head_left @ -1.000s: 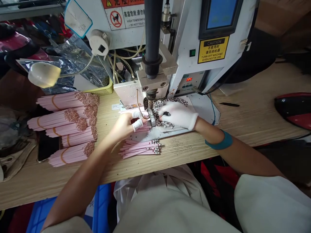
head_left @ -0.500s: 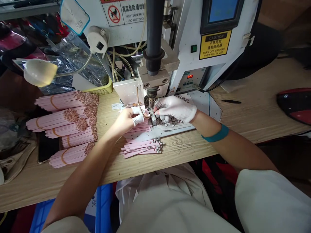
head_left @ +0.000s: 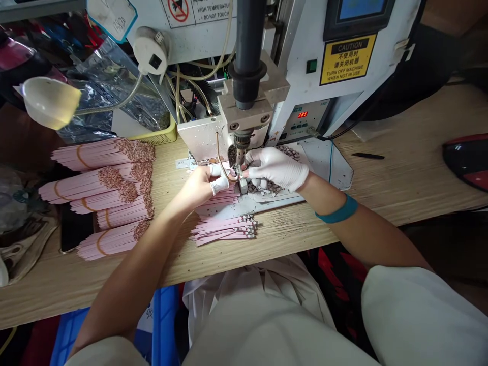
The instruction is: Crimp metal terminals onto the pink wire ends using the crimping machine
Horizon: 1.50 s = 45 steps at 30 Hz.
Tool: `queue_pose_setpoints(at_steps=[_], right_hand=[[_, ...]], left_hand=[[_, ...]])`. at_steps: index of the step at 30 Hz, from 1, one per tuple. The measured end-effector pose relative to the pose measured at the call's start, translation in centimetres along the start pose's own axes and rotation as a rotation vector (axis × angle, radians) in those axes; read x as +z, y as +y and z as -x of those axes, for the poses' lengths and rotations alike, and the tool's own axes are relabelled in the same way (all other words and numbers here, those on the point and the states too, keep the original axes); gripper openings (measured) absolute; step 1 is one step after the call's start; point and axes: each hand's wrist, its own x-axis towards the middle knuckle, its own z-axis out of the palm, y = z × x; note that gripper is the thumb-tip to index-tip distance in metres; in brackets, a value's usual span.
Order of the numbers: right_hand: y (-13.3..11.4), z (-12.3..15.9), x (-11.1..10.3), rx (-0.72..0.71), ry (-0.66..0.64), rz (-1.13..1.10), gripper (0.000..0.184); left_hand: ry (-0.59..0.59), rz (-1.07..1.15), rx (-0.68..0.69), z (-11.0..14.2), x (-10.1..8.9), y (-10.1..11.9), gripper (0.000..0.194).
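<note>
Seated worker at a bench-top welding machine, seen from head height. The bare left hand (head_left: 197, 187) lies at the front of the welding head (head_left: 241, 145), and its fingers (head_left: 213, 175) are curled inward, one wrapped in white tape; whether they grip anything cannot be told. The right hand (head_left: 276, 169), in a white glove, lies just to the right of the head, with a teal wristband (head_left: 337, 209) above it. Its fingers (head_left: 253, 173) are bent and drawn together beside a small metal block (head_left: 242, 186), and anything between them is too small to tell. Beneath this hand lies a heap of small metal-tipped pieces (head_left: 263, 187) on a metal plate (head_left: 328, 165). Loose pink strips (head_left: 223, 230) with metal-studded ends lie on the counter (head_left: 400, 183) in front of the plate, and more extend beneath the left hand. Banded bundles of pink strips (head_left: 102, 155) lie to the left, their dark ends toward the machine. A caution label (head_left: 347, 59) and a red digital display (head_left: 302, 115) mark the machine's front.
</note>
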Motion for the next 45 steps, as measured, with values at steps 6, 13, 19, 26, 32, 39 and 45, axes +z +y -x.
queue_pose_setpoints(at_steps=[6,13,19,26,32,39,45], right_hand=[[0.3,0.1,0.2,-0.042,0.022,-0.06,0.012],[0.3,0.6,0.8,-0.053,0.086,-0.105,0.013],[0.6,0.7,0.9,-0.061,0.116,-0.138,0.017],[0.9,0.6,0.7,-0.079,0.098,-0.106,0.016],[0.8,0.7,0.8,-0.078,0.123,-0.108,0.018],[0.9,0.7,1.0,-0.08,0.125,-0.164,0.019],[1.2,0.6,1.0,-0.085,0.131,-0.145,0.018]], left_hand=[[0.002,-0.049,0.005,-0.1,0.2,0.5,0.012],[0.01,-0.037,-0.003,-0.2,0.1,0.1,0.01],[0.016,-0.034,0.007,-0.2,0.2,0.0,0.011],[0.051,-0.058,-0.028,-0.3,0.2,-0.3,0.011],[0.049,-0.065,0.008,-0.4,0.1,0.1,0.011],[0.021,0.017,-0.016,-0.3,0.3,0.4,0.012],[0.017,0.009,-0.022,-0.3,0.2,0.3,0.015]])
